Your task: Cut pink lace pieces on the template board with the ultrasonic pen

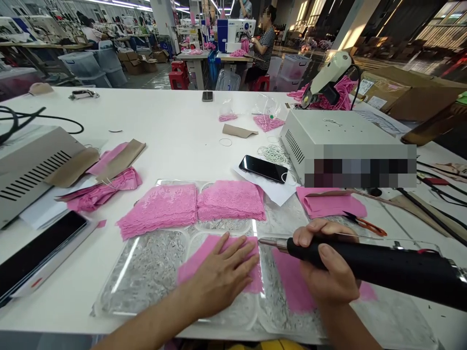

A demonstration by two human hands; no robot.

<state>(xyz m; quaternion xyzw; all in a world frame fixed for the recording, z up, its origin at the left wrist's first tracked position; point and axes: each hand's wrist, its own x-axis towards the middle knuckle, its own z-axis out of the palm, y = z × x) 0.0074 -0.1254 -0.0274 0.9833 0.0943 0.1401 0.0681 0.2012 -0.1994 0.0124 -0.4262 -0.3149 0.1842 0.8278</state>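
Note:
My left hand (226,272) lies flat with fingers spread on a pink fabric piece (193,265), which rests on a clear plastic sheet with rounded compartment outlines (146,272). My right hand (330,272) is wrapped round a thick black handheld tool with a slim metal tip (383,265). The tip points left, at the fabric's right edge beside my left fingers; whether it touches cannot be made out. Beneath my right hand lies another pink piece (294,287), partly covered. Just beyond my hands are two stacks of pink lace, one on the left (160,209) and one on the right (231,199).
Orange-handled scissors (368,226) lie right of my right hand, near folded pink fabric (330,203). A grey metal box (343,129) stands behind, with another box (36,165) at left. A phone (263,168) lies on paper. Beyond the table, a person (264,48) sits at a sewing machine.

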